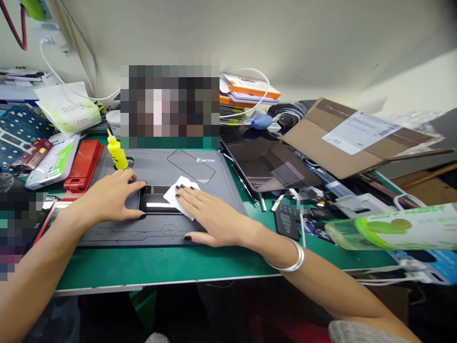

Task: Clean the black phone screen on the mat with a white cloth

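left hand (116,194) is curved in a C, thumb (132,214) opposite fingers (138,185); right hand (210,214)'s pretty flat, palm down, thumb out to the side.

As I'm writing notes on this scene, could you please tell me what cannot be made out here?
All in the head view:
- Right part of the dark device: hidden by the white cloth and right hand.
- Whatever lies behind the pixelated block: masked.
- Fine print on the carton label: too small to read.
- Right end of the green-labelled bottle: cut off by the right edge.
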Available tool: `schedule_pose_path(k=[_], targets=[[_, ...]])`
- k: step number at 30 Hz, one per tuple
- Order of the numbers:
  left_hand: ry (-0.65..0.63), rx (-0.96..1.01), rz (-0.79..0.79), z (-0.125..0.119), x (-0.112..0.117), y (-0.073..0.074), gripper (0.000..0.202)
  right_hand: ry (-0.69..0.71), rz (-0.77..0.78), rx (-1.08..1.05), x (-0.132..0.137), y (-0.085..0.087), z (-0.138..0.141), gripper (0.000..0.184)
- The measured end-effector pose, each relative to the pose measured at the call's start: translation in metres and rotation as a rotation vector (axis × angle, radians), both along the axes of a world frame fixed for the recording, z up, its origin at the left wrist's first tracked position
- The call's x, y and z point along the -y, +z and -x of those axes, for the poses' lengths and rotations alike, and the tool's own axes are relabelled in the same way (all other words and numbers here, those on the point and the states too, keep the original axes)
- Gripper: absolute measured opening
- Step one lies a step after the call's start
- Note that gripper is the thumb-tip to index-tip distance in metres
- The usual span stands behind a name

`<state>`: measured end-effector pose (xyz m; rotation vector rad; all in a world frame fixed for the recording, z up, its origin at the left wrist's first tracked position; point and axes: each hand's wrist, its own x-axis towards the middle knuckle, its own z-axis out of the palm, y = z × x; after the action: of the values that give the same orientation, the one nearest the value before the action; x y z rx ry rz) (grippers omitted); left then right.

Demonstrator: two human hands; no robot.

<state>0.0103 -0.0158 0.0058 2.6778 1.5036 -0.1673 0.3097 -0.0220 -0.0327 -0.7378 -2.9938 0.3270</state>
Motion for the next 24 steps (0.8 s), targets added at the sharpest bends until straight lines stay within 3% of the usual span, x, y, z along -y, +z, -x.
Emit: schedule_pose_path(k=[5,11,17,22,24], targets=[[0.003,-0.011,0.005,0.000,0.001,-0.001,0.064,0.077,0.005,-0.021,0.001,-0.001,0.001,0.076],[0.007,-0.020,0.010,0.001,0.000,-0.001,0.064,-0.053,-0.004,0.038,-0.002,0.004,-0.001,0.078],[0.005,-0.003,0.008,0.003,0.001,-0.004,0.066,0.106,0.040,0.006,0.007,0.004,0.005,0.080],[0.009,-0.008,0.010,0.004,0.001,-0.003,0.066,-0.027,0.018,0.031,0.000,0.006,0.002,0.078],[0.012,-0.020,0.013,0.003,0.001,-0.003,0.066,0.003,0.036,0.029,0.005,0.006,0.004,0.083]])
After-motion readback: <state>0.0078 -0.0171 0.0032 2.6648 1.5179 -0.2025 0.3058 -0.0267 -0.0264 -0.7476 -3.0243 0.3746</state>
